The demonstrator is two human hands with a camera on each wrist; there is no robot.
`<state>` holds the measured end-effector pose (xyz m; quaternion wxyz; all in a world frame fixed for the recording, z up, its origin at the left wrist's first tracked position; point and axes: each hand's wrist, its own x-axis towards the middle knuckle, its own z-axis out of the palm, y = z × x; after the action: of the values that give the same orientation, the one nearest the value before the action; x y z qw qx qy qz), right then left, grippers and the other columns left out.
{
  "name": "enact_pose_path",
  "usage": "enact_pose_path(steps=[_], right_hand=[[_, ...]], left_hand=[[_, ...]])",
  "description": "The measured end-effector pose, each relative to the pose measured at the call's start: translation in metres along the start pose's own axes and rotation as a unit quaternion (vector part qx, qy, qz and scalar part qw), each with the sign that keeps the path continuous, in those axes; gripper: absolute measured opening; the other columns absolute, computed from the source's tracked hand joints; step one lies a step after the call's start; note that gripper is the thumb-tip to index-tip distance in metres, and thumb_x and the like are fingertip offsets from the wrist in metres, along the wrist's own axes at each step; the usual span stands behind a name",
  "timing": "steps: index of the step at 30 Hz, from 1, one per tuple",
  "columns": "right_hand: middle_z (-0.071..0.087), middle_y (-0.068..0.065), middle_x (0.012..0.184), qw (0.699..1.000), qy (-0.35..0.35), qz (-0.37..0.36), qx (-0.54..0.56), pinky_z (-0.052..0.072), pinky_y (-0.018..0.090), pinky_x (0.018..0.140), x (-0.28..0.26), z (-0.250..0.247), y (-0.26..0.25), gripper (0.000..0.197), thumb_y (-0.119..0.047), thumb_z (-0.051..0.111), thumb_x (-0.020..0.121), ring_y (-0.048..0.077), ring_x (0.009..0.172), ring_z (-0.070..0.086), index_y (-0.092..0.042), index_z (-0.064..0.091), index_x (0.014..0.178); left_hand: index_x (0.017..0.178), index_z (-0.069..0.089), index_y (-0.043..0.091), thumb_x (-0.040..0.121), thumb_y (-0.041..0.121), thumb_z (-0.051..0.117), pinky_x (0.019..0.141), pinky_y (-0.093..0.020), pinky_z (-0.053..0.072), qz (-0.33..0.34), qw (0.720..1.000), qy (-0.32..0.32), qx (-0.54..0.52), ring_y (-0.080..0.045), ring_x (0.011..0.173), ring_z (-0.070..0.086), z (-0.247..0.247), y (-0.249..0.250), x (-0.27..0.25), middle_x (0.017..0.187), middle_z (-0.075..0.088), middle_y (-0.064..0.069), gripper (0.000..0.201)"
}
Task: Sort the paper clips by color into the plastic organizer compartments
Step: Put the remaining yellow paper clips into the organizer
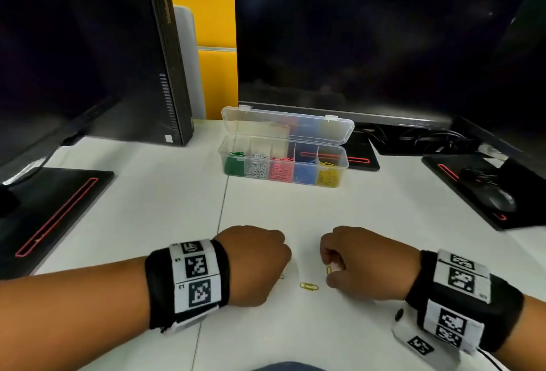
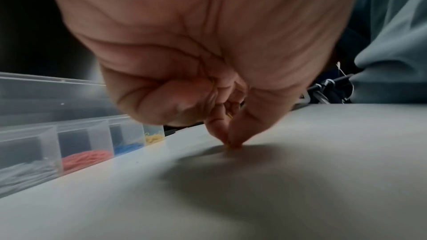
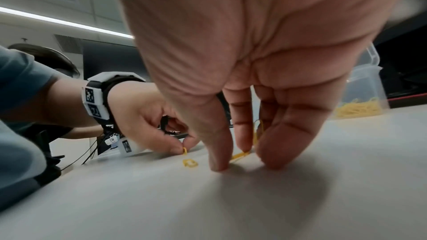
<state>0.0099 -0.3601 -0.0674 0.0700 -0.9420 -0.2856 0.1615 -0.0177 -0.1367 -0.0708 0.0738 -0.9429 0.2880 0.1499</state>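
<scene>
The left hand (image 1: 254,264) sits low over the white bench (image 1: 369,217), knuckles up, so that thumb and forefinger can meet right at the surface. Its grip is closed on a yellow paper clip (image 3: 184,151) in a fingertip pinch, which suits something this thin and flat; the left wrist view also shows yellow wire tucked in the curled fingers, so it probably stores earlier clips in the palm to save trips.

Between the hands a loose yellow clip (image 1: 309,286) lies flat on the bench, untouched and within easy reach of either hand.

The right hand (image 1: 363,264) mirrors the left. Its fingertips (image 3: 218,166) stand on the bench around another yellow clip (image 3: 240,156), one end of which appears tipped up against a finger. I judge this grip to be closing on that clip, not yet carrying it. More yellow wire shows higher between the fingers.

Farther back stands the clear plastic organizer (image 1: 342,160), lid (image 1: 295,122) propped open behind it so all compartments are free from above. From left to right they hold green, silver, pink, blue and yellow clips. Only yellow ones remain outside, so the sort looks nearly done; they belong in the rightmost compartment (image 1: 328,177).
</scene>
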Motion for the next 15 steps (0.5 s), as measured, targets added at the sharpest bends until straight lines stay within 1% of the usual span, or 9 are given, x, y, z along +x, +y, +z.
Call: enact_pose_path(steps=[1, 3, 5, 6, 7, 8, 9, 12, 15], right_hand=[[0.053, -0.013, 0.092, 1.0, -0.002, -0.014, -0.001, 0.037, 0.018, 0.068, 0.002, 0.0, -0.001, 0.015, -0.036, 0.066, 0.085, 0.007, 0.083, 0.051, -0.031, 0.058, 0.097], [0.056, -0.012, 0.096, 0.999, -0.009, -0.035, -0.001, 0.043, 0.021, 0.072, 0.006, -0.002, -0.002, 0.015, -0.029, 0.064, 0.087, 0.011, 0.086, 0.052, -0.029, 0.061, 0.102], [0.061, -0.006, 0.099, 0.999, -0.01, -0.049, -0.012, 0.05, 0.03, 0.079, 0.009, -0.001, -0.005, 0.019, -0.019, 0.057, 0.088, 0.016, 0.088, 0.055, -0.027, 0.062, 0.104], [0.062, -0.004, 0.098, 0.998, -0.012, -0.051, -0.016, 0.052, 0.034, 0.08, 0.009, -0.001, -0.007, 0.021, -0.016, 0.053, 0.087, 0.018, 0.088, 0.057, -0.026, 0.062, 0.102], [0.063, -0.004, 0.095, 0.998, -0.014, -0.052, -0.013, 0.053, 0.036, 0.08, 0.009, -0.002, -0.009, 0.021, -0.014, 0.05, 0.085, 0.019, 0.087, 0.058, -0.026, 0.062, 0.098], [0.064, -0.005, 0.091, 0.999, -0.014, -0.048, -0.004, 0.054, 0.036, 0.079, 0.009, -0.006, -0.007, 0.019, -0.013, 0.049, 0.085, 0.018, 0.085, 0.059, -0.025, 0.062, 0.093], [0.066, -0.006, 0.088, 0.999, -0.005, -0.04, 0.01, 0.054, 0.034, 0.077, 0.011, -0.013, -0.004, 0.017, -0.014, 0.05, 0.084, 0.016, 0.084, 0.06, -0.025, 0.062, 0.087], [0.069, -0.007, 0.089, 0.996, 0.081, 0.0, 0.035, 0.047, 0.024, 0.071, 0.026, -0.043, 0.018, 0.02, -0.013, 0.053, 0.086, 0.014, 0.083, 0.06, -0.029, 0.063, 0.082], [0.069, 0.0, 0.094, 0.975, 0.208, 0.059, 0.053, 0.045, 0.025, 0.075, 0.057, -0.069, 0.047, 0.021, -0.011, 0.053, 0.089, 0.021, 0.088, 0.062, -0.028, 0.063, 0.082]], left_hand=[[0.093, 0.047, 0.017, 0.093, 0.023, 0.05, 0.064, -0.031, 0.037, -0.006, 1.0, -0.006, 0.0, -0.019, 0.069, 0.041, 0.0, 0.003, 0.002, 0.092, 0.04, 0.003, 0.007], [0.091, 0.049, 0.015, 0.094, 0.032, 0.048, 0.068, -0.031, 0.042, -0.021, 0.999, -0.028, -0.028, -0.021, 0.074, 0.048, -0.009, 0.006, 0.006, 0.09, 0.048, 0.002, 0.017], [0.084, 0.057, 0.01, 0.093, 0.037, 0.049, 0.072, -0.032, 0.047, -0.04, 0.984, -0.048, -0.17, -0.024, 0.076, 0.054, -0.02, 0.001, 0.012, 0.085, 0.058, -0.007, 0.03], [0.075, 0.055, 0.01, 0.089, 0.036, 0.052, 0.066, -0.033, 0.045, -0.06, 0.949, -0.047, -0.306, -0.025, 0.069, 0.053, -0.024, -0.003, 0.014, 0.077, 0.055, -0.009, 0.03], [0.065, 0.049, 0.012, 0.08, 0.033, 0.053, 0.058, -0.031, 0.041, -0.079, 0.893, -0.033, -0.443, -0.025, 0.058, 0.049, -0.028, -0.008, 0.015, 0.068, 0.048, -0.01, 0.026], [0.061, 0.043, 0.015, 0.074, 0.029, 0.053, 0.05, -0.028, 0.036, -0.094, 0.842, -0.017, -0.531, -0.024, 0.049, 0.045, -0.031, -0.011, 0.015, 0.062, 0.041, -0.008, 0.022], [0.061, 0.041, 0.017, 0.075, 0.026, 0.053, 0.046, -0.025, 0.034, -0.096, 0.812, -0.011, -0.576, -0.022, 0.045, 0.044, -0.034, -0.016, 0.013, 0.06, 0.038, -0.007, 0.021], [0.072, 0.045, 0.013, 0.096, 0.017, 0.062, 0.043, -0.025, 0.046, -0.064, 0.797, -0.037, -0.599, -0.023, 0.052, 0.063, -0.034, -0.021, 0.013, 0.061, 0.051, -0.009, 0.03], [0.09, 0.047, 0.009, 0.1, 0.006, 0.054, 0.05, -0.026, 0.052, -0.036, 0.789, -0.071, -0.609, -0.022, 0.061, 0.068, -0.033, -0.017, 0.014, 0.068, 0.057, -0.008, 0.013]])
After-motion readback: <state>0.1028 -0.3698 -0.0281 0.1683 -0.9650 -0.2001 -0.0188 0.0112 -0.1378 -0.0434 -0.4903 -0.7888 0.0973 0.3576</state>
